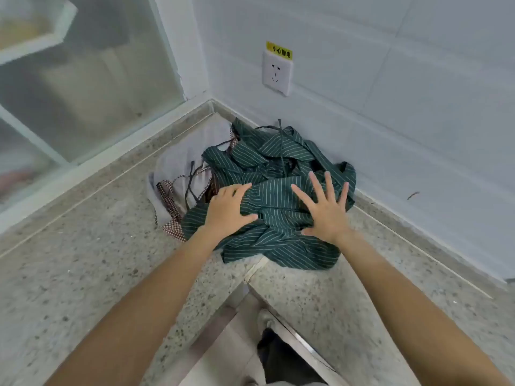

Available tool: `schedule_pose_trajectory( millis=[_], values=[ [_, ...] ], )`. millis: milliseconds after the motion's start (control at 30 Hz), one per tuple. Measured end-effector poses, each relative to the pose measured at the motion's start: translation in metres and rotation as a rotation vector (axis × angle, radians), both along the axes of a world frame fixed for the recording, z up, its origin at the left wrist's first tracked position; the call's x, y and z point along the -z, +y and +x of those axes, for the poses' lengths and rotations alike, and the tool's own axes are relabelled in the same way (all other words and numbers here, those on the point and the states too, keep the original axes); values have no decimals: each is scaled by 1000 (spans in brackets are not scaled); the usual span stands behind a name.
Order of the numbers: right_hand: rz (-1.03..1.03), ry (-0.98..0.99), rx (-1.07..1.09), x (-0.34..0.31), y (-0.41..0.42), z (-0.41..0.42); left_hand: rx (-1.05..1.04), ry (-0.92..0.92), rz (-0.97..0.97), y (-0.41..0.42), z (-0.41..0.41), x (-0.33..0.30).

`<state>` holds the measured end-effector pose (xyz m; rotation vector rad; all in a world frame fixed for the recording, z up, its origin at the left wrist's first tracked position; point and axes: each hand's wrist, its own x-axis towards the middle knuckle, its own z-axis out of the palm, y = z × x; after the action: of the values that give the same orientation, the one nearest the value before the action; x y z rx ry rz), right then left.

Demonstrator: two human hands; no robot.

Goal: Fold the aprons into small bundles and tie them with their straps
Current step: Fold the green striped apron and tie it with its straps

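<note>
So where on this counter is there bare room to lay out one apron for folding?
Bare speckled counter lies left of the left hand, between the window ledge and the counter's front edge. A second bare stretch runs right of the right hand, along the tiled wall. The corner is crowded: the green striped aprons are heaped there beside a white cloth and a checked apron.
</note>
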<state>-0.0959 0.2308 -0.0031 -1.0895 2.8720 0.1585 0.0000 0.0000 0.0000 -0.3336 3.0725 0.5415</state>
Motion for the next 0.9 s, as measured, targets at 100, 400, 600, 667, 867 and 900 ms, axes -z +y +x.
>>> schedule_pose_trajectory(
  millis=[100, 400, 600, 667, 867, 900],
  values=[
    [49, -102, 64, 8, -8, -33, 27, -143, -57, -4, -34, 18],
    [-33, -218, -17, 21, -2, -62, 230, -194, -123, -2, -81, 53],
    [-343, -292, 78, 8, 12, -55, 332, -298, -212, 4, -93, 55],
    [-333, -242, 129, 10, 20, -52, 359, -289, -253, 5, -88, 53],
    [-12, -184, 271, 9, 38, -36, 386, 181, -287, -4, -59, 40],
    [0, -175, 279, 6, 39, -31, 380, 220, -251, -3, -51, 34]
  ],
)
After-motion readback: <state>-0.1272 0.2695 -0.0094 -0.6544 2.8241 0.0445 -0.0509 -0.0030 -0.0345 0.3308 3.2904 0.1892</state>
